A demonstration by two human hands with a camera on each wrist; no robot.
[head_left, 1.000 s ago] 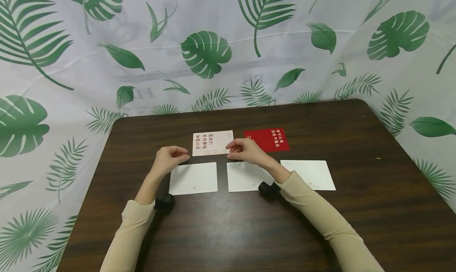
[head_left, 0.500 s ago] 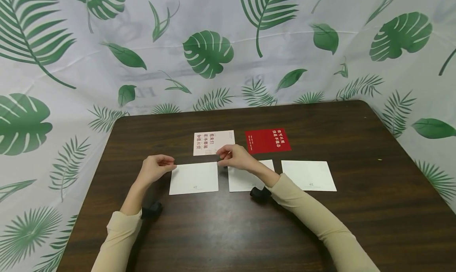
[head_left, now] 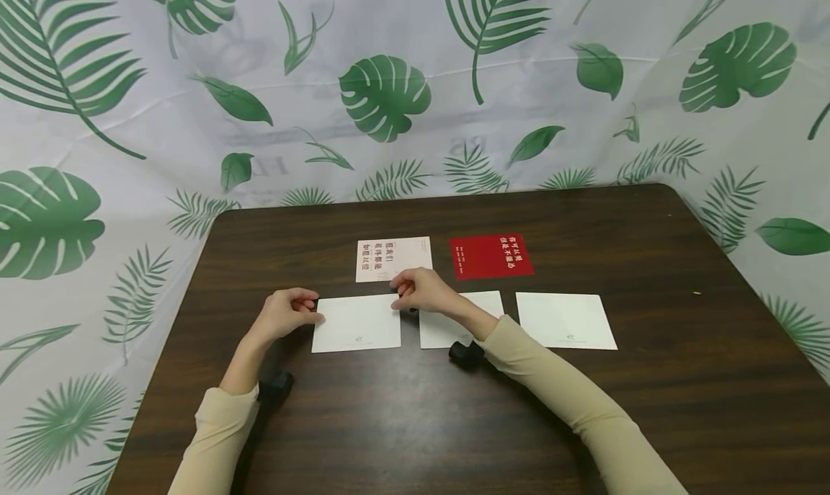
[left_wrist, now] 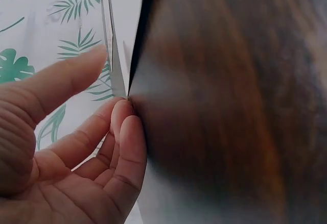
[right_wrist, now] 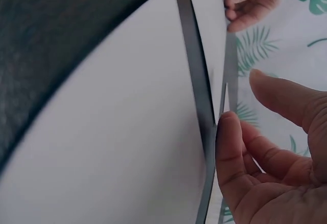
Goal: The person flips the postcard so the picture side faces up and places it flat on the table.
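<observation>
A white card (head_left: 357, 324) with a small mark near its front edge lies face up on the dark table, leftmost in the near row. At its left edge is my left hand (head_left: 282, 315), fingertips by the far corner. My right hand (head_left: 424, 292) reaches across to the same card's far right corner. In the left wrist view, the thumb (left_wrist: 76, 78) stands apart from the curved fingers (left_wrist: 127, 152), which are right at a white corner. The right wrist view likewise shows a gap between thumb (right_wrist: 281, 99) and fingers (right_wrist: 230, 152) beside the card corner.
A second white card (head_left: 447, 333) lies partly under my right hand and wrist, with a third (head_left: 566, 320) to its right. Behind them are a pale pink printed card (head_left: 389, 253) and a red one (head_left: 491, 257). A leaf-patterned cloth (head_left: 454, 120) hangs beyond the wooden table (head_left: 402, 423).
Both hands have come left and nearer, from beside the pale pink card to the far corners of the leftmost white card. The cards keep their places on the table.
</observation>
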